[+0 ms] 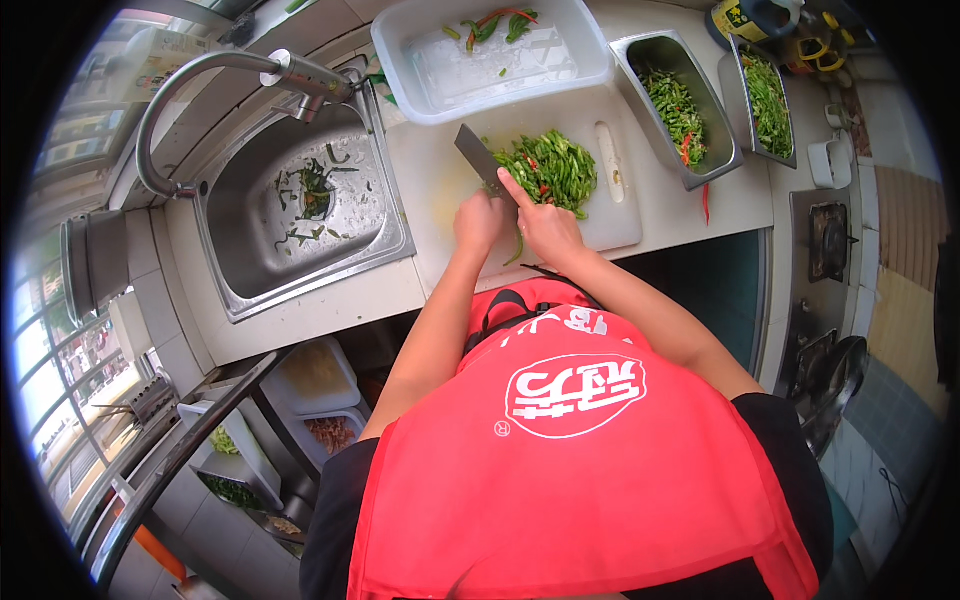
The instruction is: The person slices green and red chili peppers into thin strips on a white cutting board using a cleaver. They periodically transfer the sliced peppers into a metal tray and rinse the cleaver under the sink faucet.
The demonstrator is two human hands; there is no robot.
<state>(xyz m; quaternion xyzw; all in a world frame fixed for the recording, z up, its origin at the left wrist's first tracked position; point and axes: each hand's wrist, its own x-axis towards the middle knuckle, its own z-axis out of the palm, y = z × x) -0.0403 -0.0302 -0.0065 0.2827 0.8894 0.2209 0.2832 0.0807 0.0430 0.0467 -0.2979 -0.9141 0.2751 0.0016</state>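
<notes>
My right hand [551,229] grips a cleaver [480,156], its index finger stretched along the blade. Close to the left of the blade, my left hand [478,220] rests with curled fingers on the white cutting board [431,161]. Whatever lies under those fingers is hidden. A long green pepper [516,251] shows between my hands, near the board's front edge. Right of the blade is a heap of chopped green peppers [559,172] with some red bits.
Behind the board stands a plastic tub [491,86] with a few whole peppers. Two steel pans [724,127] of chopped peppers are at right, with a red chili [706,204] beside them. On the left, a steel sink [247,247] holds green scraps under a faucet [146,120].
</notes>
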